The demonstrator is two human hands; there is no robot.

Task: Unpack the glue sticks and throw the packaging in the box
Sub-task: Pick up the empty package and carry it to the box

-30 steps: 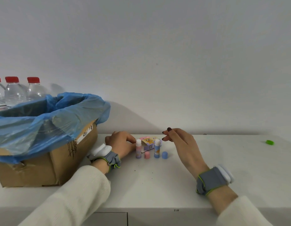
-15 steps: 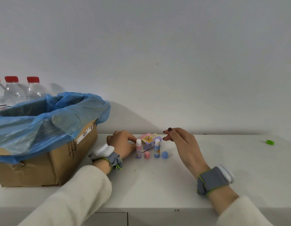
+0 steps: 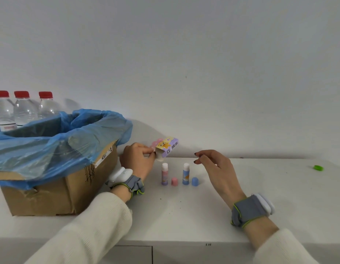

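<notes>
My left hand pinches a small purple and yellow cardboard package and holds it tilted above the counter, behind two glue sticks. A pink glue stick and a blue glue stick stand upright and uncapped, with a pink cap and a blue cap beside them. My right hand hovers to the right of the sticks with fingers apart, holding nothing. A cardboard box lined with a blue plastic bag stands open at the left.
Three clear water bottles with red caps stand behind the box against the white wall. A small green object lies far right on the white counter. The counter's front edge runs along the bottom.
My left hand has lifted the package off the counter, up and a little left. My right hand has drawn back to the right, away from the package.
</notes>
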